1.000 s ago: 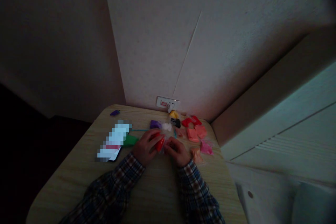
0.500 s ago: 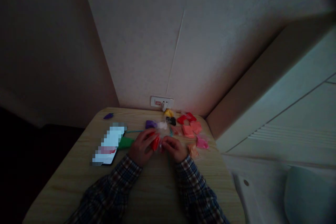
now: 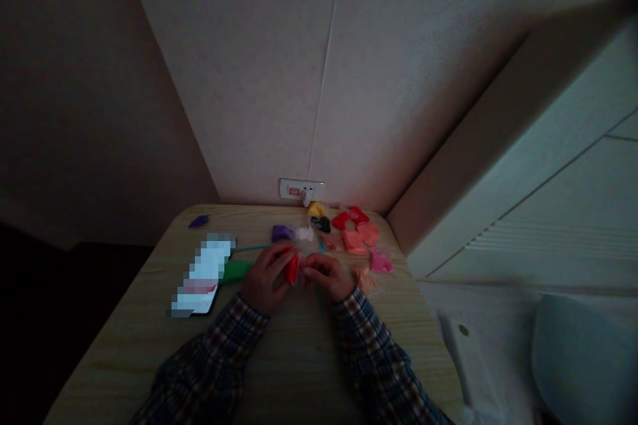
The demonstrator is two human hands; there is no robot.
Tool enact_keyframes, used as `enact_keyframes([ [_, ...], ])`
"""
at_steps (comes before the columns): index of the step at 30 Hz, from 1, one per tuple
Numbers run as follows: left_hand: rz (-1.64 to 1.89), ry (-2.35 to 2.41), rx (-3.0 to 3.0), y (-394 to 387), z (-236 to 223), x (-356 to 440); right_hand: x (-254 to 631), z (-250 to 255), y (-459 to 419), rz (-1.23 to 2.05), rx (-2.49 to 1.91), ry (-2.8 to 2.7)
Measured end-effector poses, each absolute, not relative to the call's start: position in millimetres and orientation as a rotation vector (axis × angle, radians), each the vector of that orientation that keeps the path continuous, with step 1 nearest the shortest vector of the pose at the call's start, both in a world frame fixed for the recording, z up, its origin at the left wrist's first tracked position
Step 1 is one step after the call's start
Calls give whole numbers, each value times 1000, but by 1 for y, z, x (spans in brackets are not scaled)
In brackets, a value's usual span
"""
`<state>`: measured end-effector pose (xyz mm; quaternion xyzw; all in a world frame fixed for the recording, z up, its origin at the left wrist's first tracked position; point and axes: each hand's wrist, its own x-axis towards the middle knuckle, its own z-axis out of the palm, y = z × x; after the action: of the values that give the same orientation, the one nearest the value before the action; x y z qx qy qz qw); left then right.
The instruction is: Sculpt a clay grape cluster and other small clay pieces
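My left hand [image 3: 264,282] and my right hand [image 3: 326,277] meet over the middle of a light wooden table [image 3: 279,372]. Both pinch a small red packet [image 3: 292,268] held between them, with clear wrapping showing at its right side. Both sleeves are plaid. A green piece [image 3: 235,270] lies just left of my left hand.
A phone [image 3: 202,277] lies to the left. Behind the hands lie small coloured packets: purple [image 3: 282,233], white [image 3: 305,234], yellow [image 3: 316,209], black [image 3: 321,223], red [image 3: 349,218], orange [image 3: 359,239], pink [image 3: 381,261]. A wall socket [image 3: 300,190] sits above the table's far edge. White furniture stands at right.
The view has tilted and shifted; the hands stay together on the red packet, which now stands more upright between the fingers.
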<state>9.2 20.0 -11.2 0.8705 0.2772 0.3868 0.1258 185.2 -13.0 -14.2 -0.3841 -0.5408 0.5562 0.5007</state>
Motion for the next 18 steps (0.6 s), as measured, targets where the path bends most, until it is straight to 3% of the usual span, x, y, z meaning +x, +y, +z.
enact_keyframes([
  [18,1130,873,2665,22,-13,9,192,-6,-18,1074,-1127,-1478],
])
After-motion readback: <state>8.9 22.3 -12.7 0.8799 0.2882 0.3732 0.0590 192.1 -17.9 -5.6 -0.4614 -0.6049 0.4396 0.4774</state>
